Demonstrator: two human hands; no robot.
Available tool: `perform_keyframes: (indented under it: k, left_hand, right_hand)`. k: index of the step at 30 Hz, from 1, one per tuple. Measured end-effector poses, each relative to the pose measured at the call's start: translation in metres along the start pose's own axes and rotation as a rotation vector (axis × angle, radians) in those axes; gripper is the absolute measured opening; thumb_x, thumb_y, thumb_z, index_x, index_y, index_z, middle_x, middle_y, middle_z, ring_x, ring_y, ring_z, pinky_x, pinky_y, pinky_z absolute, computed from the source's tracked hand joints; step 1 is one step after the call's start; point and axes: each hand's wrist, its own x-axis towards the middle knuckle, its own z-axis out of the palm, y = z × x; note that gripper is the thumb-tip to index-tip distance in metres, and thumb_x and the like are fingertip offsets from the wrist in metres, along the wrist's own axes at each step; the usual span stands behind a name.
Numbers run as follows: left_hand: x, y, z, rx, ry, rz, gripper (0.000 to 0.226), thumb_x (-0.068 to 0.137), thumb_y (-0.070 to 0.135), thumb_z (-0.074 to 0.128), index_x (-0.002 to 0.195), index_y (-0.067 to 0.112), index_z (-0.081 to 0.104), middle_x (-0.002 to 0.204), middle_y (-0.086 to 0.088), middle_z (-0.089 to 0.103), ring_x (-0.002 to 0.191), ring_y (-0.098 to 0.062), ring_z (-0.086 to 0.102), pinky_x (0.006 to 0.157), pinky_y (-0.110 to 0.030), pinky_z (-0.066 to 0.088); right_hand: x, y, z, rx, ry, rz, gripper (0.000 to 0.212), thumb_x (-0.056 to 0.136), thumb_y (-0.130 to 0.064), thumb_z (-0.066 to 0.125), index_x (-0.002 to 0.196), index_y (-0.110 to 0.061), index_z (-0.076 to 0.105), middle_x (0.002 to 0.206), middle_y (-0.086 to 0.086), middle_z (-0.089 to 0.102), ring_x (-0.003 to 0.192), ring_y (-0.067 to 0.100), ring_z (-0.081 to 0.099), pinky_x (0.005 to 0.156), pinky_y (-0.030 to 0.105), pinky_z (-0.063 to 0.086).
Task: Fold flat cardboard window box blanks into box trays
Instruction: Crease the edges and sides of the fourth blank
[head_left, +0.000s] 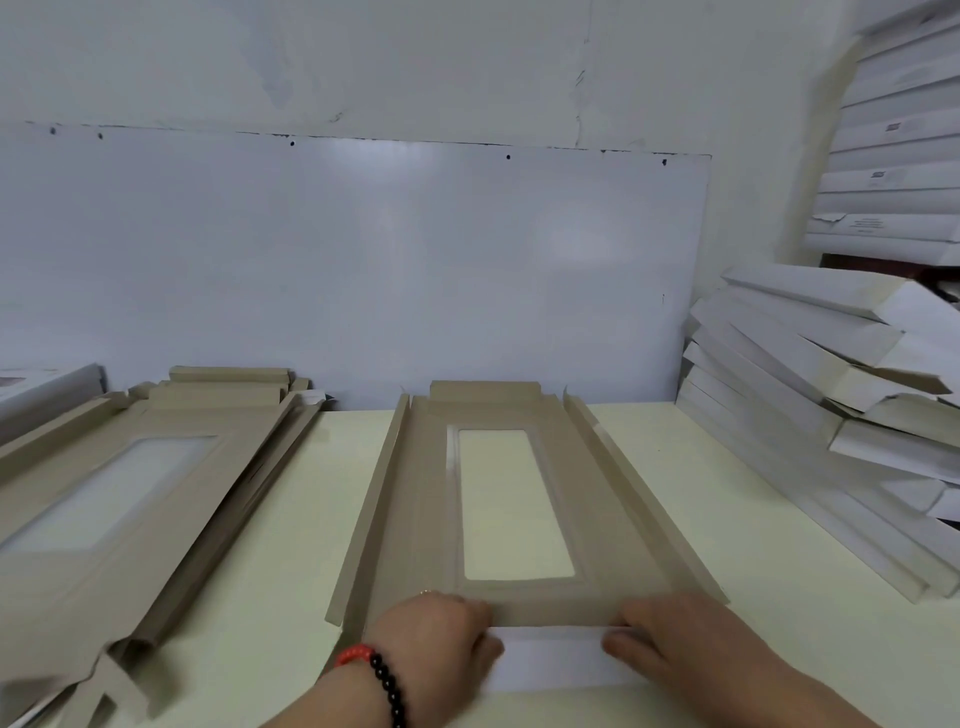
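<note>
The current blank (519, 499) lies window-up on the table (675, 519) directly in front of me, its two long side walls already raised and the far end flap partly up. My left hand (441, 631) and right hand (660, 636) each grip a corner of the near end flap (550, 657), fingers curled over its crease, so this flap is mid-fold and the tray is not yet closed. A stack of flat blanks (130, 499) at left remains to be folded; finished white boxes (831, 374) are piled at right.
</note>
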Motion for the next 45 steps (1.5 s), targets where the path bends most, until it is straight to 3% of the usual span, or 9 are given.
perform_keyframes:
  k: [9, 16, 19, 22, 27, 31, 35, 42, 45]
  left_hand:
    - [0.023, 0.022, 0.009, 0.137, 0.006, -0.009, 0.043, 0.096, 0.046, 0.031, 0.11, 0.017, 0.06, 0.112, -0.008, 0.052, 0.11, -0.027, 0.047, 0.091, -0.039, 0.042]
    - [-0.001, 0.029, -0.008, 0.144, -0.181, 0.032, 0.028, 0.092, 0.025, 0.048, 0.118, 0.015, 0.048, 0.125, -0.008, 0.048, 0.119, -0.031, 0.046, 0.091, -0.04, 0.042]
    - [-0.016, 0.038, 0.001, 0.253, -0.275, 0.027, 0.034, 0.097, 0.022, 0.041, 0.127, 0.009, 0.037, 0.139, -0.014, 0.038, 0.127, -0.034, 0.04, 0.096, -0.046, 0.038]
    - [-0.034, 0.041, 0.018, 0.284, -0.155, 0.079, 0.033, 0.08, 0.042, 0.06, 0.095, 0.012, 0.055, 0.11, -0.013, 0.062, 0.098, -0.03, 0.063, 0.07, -0.033, 0.05]
    - [-0.036, 0.046, 0.031, 0.314, -0.012, 0.147, 0.014, 0.045, 0.036, 0.07, 0.046, 0.025, 0.062, 0.047, 0.008, 0.055, 0.036, -0.01, 0.052, 0.032, -0.015, 0.038]
    - [-0.019, 0.038, 0.008, 0.174, -0.029, 0.076, 0.038, 0.095, 0.042, 0.046, 0.128, 0.024, 0.051, 0.127, -0.01, 0.058, 0.114, -0.028, 0.057, 0.091, -0.036, 0.045]
    - [-0.004, 0.026, -0.001, 0.13, -0.079, 0.014, 0.035, 0.101, 0.04, 0.033, 0.132, 0.025, 0.038, 0.121, -0.014, 0.061, 0.11, -0.035, 0.056, 0.086, -0.039, 0.043]
    - [0.019, 0.018, 0.026, 0.105, 0.073, -0.052, 0.055, 0.089, 0.057, 0.04, 0.135, 0.029, 0.036, 0.135, 0.005, 0.047, 0.127, -0.022, 0.041, 0.101, -0.037, 0.037]
    - [0.021, 0.013, 0.04, 0.068, 0.051, -0.069, 0.063, 0.096, 0.051, 0.022, 0.152, 0.026, 0.008, 0.16, 0.006, 0.012, 0.148, -0.02, 0.002, 0.12, -0.04, 0.004]
  right_hand:
    - [0.032, -0.049, 0.026, -0.224, 0.075, -0.054, 0.041, 0.098, -0.052, 0.031, 0.125, -0.028, 0.052, 0.126, -0.001, 0.049, 0.119, 0.02, 0.046, 0.101, 0.033, 0.033]
    - [0.006, -0.052, 0.002, -0.123, -0.069, -0.099, 0.032, 0.091, -0.041, 0.049, 0.119, -0.029, 0.056, 0.122, -0.006, 0.055, 0.114, 0.019, 0.054, 0.085, 0.027, 0.038]
    - [-0.013, -0.052, 0.021, -0.259, 0.118, -0.159, 0.026, 0.085, -0.021, 0.037, 0.09, -0.022, 0.063, 0.083, -0.001, 0.055, 0.078, 0.013, 0.064, 0.069, 0.021, 0.045]
    - [-0.028, -0.055, 0.044, -0.238, 0.313, -0.17, 0.015, 0.057, -0.029, 0.06, 0.049, -0.022, 0.049, 0.048, -0.007, 0.044, 0.032, 0.012, 0.041, 0.037, 0.014, 0.031]
    - [-0.026, -0.063, 0.056, -0.288, 0.387, -0.255, 0.014, 0.056, -0.034, 0.059, 0.05, -0.026, 0.05, 0.047, -0.013, 0.045, 0.036, 0.007, 0.043, 0.038, 0.015, 0.033]
    - [-0.013, -0.057, 0.032, -0.138, 0.349, -0.161, 0.019, 0.052, -0.048, 0.073, 0.049, -0.032, 0.063, 0.043, -0.017, 0.054, 0.03, 0.006, 0.049, 0.027, 0.015, 0.032]
    - [0.001, -0.057, 0.017, -0.119, 0.295, -0.061, 0.043, 0.029, -0.053, 0.092, 0.058, -0.033, 0.068, 0.045, -0.014, 0.058, 0.033, 0.006, 0.053, 0.029, 0.015, 0.037]
    - [0.025, -0.074, 0.032, -0.143, 0.22, -0.077, 0.059, 0.046, -0.051, 0.085, 0.099, -0.027, 0.074, 0.098, -0.005, 0.069, 0.074, 0.009, 0.068, 0.072, 0.019, 0.054]
    - [0.036, -0.07, 0.048, 0.002, 0.145, -0.067, 0.061, 0.098, -0.035, 0.042, 0.154, -0.022, 0.019, 0.162, -0.005, 0.008, 0.147, 0.011, 0.016, 0.117, 0.026, 0.013]
